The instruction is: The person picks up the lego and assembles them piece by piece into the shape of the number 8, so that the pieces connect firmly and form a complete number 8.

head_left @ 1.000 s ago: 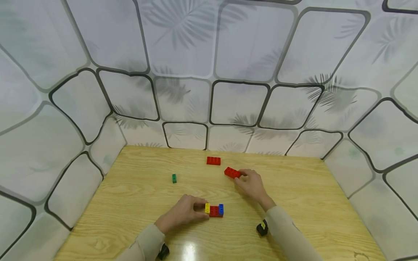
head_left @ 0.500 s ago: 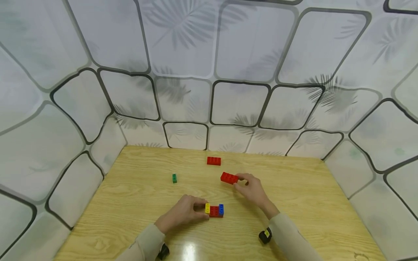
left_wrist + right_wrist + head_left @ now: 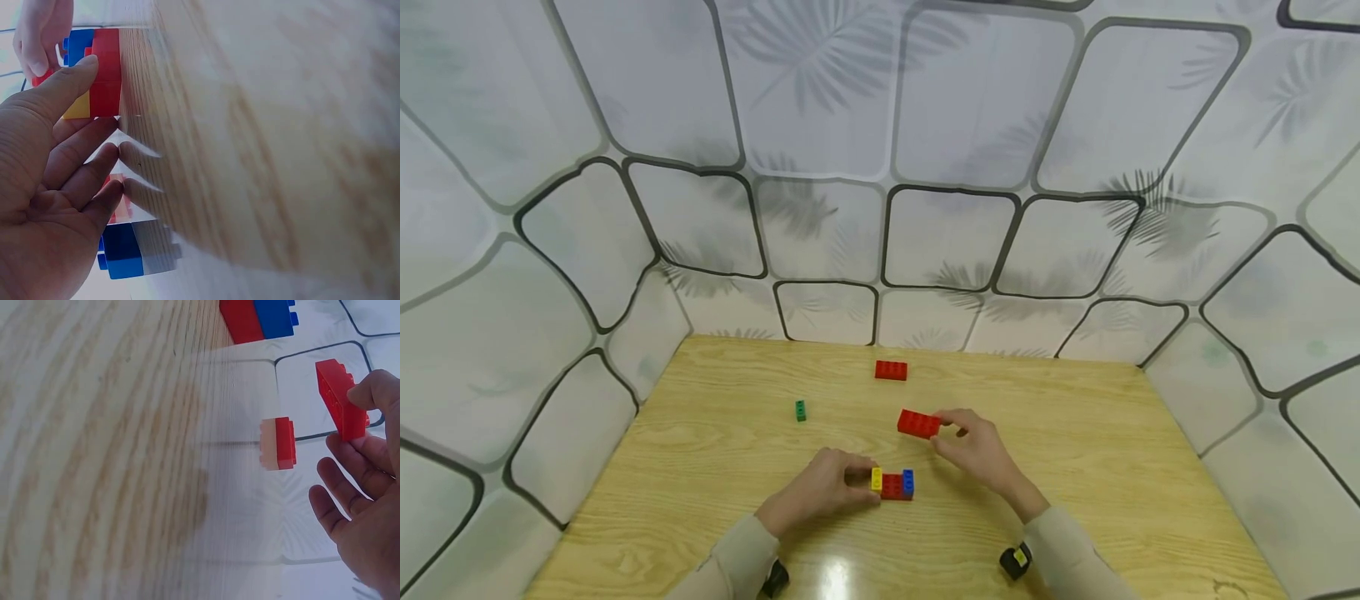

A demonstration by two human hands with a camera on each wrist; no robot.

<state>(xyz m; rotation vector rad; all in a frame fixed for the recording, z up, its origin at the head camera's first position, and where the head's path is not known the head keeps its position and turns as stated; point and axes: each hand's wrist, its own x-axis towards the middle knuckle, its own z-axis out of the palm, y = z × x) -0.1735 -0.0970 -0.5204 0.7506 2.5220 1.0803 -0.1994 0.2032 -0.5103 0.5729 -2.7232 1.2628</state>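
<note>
My left hand (image 3: 823, 490) pinches the yellow end of a small toy-brick build on the table. In that build a red base (image 3: 892, 486) carries a yellow brick (image 3: 876, 479) at the left and a blue brick (image 3: 908, 481) at the right. Beyond it, to the upper right, my right hand (image 3: 981, 454) holds a long red brick (image 3: 919, 423) by its right end, between thumb and fingers. The right wrist view shows that red brick (image 3: 340, 400) raised off the table, its hollow underside partly visible. A gap separates it from the build.
Another red brick (image 3: 891, 370) lies near the back edge of the wooden table (image 3: 715, 450). A small green brick (image 3: 801, 410) lies to the left of it. Patterned cloth walls (image 3: 955, 242) close off the back and sides.
My right hand has brought its red brick nearer, down and slightly left toward the build, and levelled it somewhat. The left hand and the build stay put.
</note>
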